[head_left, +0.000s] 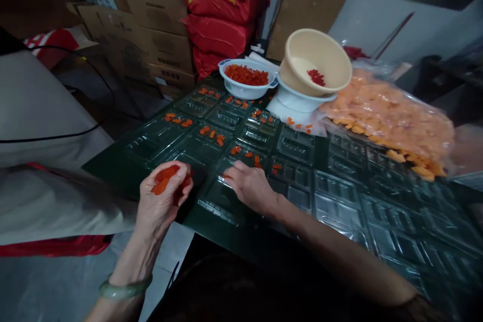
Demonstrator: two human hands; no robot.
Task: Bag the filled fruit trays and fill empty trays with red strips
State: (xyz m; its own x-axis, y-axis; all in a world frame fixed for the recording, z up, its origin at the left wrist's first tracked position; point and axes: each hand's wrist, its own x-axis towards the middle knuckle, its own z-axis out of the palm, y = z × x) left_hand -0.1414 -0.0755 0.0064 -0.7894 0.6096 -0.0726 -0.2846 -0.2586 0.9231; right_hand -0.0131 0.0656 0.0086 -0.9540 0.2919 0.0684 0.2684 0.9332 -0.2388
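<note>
My left hand point(163, 194) is cupped shut round a handful of small orange-red pieces point(162, 181), held just off the near left edge of a dark green moulded tray point(339, 186). My right hand point(249, 184) rests on the tray, fingertips pinched at a piece over a compartment. Several compartments further back hold a few orange-red pieces point(215, 136) each. A white bowl point(247, 78) full of red pieces stands behind the tray.
A beige bowl point(316, 60) with a few red pieces tilts on a white bowl. A clear bag of orange pieces point(388, 115) lies at the right. Cardboard boxes point(151, 20) and red sacks point(222, 10) are stacked behind. White cloth point(37, 110) lies at the left.
</note>
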